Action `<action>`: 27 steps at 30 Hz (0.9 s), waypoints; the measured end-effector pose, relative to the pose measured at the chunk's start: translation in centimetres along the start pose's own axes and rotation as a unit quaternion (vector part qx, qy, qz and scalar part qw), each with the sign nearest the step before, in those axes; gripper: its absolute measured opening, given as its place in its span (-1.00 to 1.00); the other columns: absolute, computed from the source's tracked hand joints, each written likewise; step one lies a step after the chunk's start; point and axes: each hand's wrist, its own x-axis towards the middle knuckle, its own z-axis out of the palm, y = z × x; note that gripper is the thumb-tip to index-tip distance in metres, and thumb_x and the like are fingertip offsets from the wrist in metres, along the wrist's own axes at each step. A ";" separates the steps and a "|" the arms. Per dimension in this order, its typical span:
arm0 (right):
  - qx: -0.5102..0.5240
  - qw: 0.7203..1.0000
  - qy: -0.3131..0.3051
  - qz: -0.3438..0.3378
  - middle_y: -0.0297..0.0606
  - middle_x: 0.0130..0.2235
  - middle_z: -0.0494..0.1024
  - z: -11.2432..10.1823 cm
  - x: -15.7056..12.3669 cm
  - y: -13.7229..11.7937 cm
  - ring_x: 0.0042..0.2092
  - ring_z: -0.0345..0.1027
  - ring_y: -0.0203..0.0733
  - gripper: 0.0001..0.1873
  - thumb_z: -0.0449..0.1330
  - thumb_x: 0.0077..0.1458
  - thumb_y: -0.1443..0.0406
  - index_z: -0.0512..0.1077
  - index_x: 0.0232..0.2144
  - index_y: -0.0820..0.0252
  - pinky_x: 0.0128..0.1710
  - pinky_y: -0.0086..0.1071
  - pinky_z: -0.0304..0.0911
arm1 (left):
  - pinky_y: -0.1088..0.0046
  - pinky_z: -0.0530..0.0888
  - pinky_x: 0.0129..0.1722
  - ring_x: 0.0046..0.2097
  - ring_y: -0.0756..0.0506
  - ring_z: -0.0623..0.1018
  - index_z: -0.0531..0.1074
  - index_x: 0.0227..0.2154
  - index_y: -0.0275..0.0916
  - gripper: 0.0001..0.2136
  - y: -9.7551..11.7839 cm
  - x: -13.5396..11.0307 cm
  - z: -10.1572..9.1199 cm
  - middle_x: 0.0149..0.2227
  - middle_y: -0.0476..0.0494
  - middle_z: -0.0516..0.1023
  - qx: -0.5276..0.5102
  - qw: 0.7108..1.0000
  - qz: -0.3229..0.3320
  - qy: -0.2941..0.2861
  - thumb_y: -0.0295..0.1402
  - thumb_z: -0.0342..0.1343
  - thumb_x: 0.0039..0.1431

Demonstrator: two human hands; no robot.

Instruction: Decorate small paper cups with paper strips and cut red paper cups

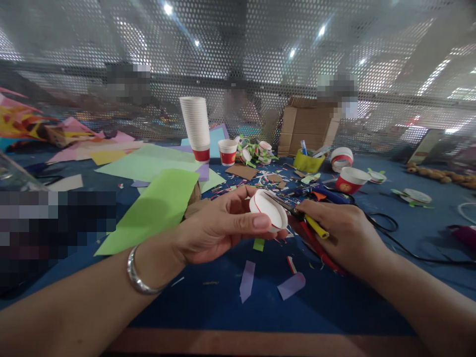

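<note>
My left hand (223, 225) is closed around the cut-off bottom of a white paper cup (270, 210), thumb on the near side and fingers behind. A thin red line runs along its rim. My right hand (342, 235) grips scissors (288, 204) with red and yellow handles. Their blades reach over the far rim of the cup bottom; whether they touch it I cannot tell. Below lie purple paper pieces (248, 281) and a small green scrap (259, 244).
A tall stack of paper cups (196, 124) stands behind, near green paper sheets (152, 210). Paper-and-cup turtle figures (412, 197) sit at the right and back. Also there are a red-and-white cup (351, 181), a yellow-green container (308, 162), a cardboard box (308, 126) and a black cord (405, 244).
</note>
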 end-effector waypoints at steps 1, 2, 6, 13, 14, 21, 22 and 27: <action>0.002 1.000 0.000 0.003 -0.23 -0.37 0.67 0.0 0.0 0.0 -0.39 0.56 -0.10 -0.63 0.06 0.02 0.46 0.55 -0.19 0.11 -0.41 -0.35 0.35 | 0.45 0.58 -0.05 -0.15 -0.08 0.70 0.45 -0.15 -0.28 -0.61 0.0 -0.1 0.1 -0.19 -0.11 0.67 0.008 1.000 0.001 0.013 -0.41 0.49 0.01; 0.005 1.000 -0.002 0.005 -0.21 -0.36 0.68 0.0 0.0 0.0 -0.39 0.56 -0.09 -0.64 0.07 0.04 0.46 0.55 -0.18 0.11 -0.41 -0.34 0.35 | 0.45 0.57 -0.06 -0.15 -0.07 0.70 0.44 -0.16 -0.27 -0.62 0.1 -0.1 0.2 -0.19 -0.10 0.67 0.014 1.000 0.003 0.023 -0.43 0.48 0.02; 0.033 0.999 0.000 0.013 -0.21 -0.40 0.66 -0.1 0.3 -0.1 -0.43 0.55 -0.09 -0.74 0.08 0.14 0.42 0.54 -0.24 0.10 -0.44 -0.33 0.31 | 0.46 0.58 -0.07 -0.16 -0.07 0.71 0.43 -0.18 -0.27 -0.72 0.1 -0.2 0.1 -0.21 -0.08 0.67 0.011 1.000 0.023 0.013 -0.39 0.40 0.14; 0.034 0.999 0.004 -0.011 -0.19 -0.38 0.69 -0.2 0.3 0.0 -0.43 0.55 -0.13 -0.75 0.05 0.15 0.40 0.54 -0.28 0.13 -0.47 -0.37 0.28 | 0.45 0.59 -0.07 -0.16 -0.08 0.71 0.44 -0.18 -0.28 -0.72 -0.4 0.0 0.0 -0.21 -0.11 0.67 -0.011 1.000 0.002 -0.004 -0.46 0.41 0.12; 0.034 0.999 0.006 -0.015 -0.19 -0.37 0.69 -0.2 0.2 0.0 -0.43 0.55 -0.12 -0.73 0.05 0.15 0.40 0.54 -0.25 0.14 -0.46 -0.36 0.29 | 0.45 0.59 -0.07 -0.16 -0.08 0.71 0.44 -0.17 -0.29 -0.72 -0.4 0.0 0.0 -0.21 -0.12 0.67 -0.013 1.000 0.002 -0.004 -0.45 0.40 0.12; 0.033 0.999 0.002 -0.003 -0.16 -0.37 0.68 0.0 -0.1 0.2 -0.41 0.58 -0.04 -0.71 0.02 0.22 0.37 0.55 -0.24 0.08 -0.45 -0.28 0.33 | 0.47 0.59 -0.05 -0.15 -0.09 0.71 0.50 -0.12 -0.31 -0.74 -0.4 0.2 -0.5 -0.18 -0.15 0.68 -0.022 0.999 0.010 -0.028 -0.42 0.38 0.16; 0.034 0.999 0.002 -0.002 -0.16 -0.37 0.68 0.0 -0.1 0.2 -0.41 0.57 -0.04 -0.72 0.02 0.23 0.37 0.54 -0.25 0.07 -0.46 -0.28 0.33 | 0.47 0.60 -0.06 -0.15 -0.09 0.71 0.51 -0.10 -0.31 -0.73 -0.4 0.2 -0.6 -0.17 -0.16 0.68 -0.022 0.999 0.008 -0.034 -0.42 0.38 0.17; 0.038 0.999 0.006 -0.011 -0.17 -0.34 0.69 0.0 -0.3 0.3 -0.40 0.56 -0.08 -0.71 0.05 0.16 0.40 0.54 -0.22 0.08 -0.43 -0.29 0.33 | 0.49 0.60 -0.09 -0.13 -0.09 0.71 0.52 -0.08 -0.31 -0.72 -0.3 0.2 -0.8 -0.15 -0.21 0.69 -0.034 0.998 -0.004 -0.060 -0.41 0.38 0.17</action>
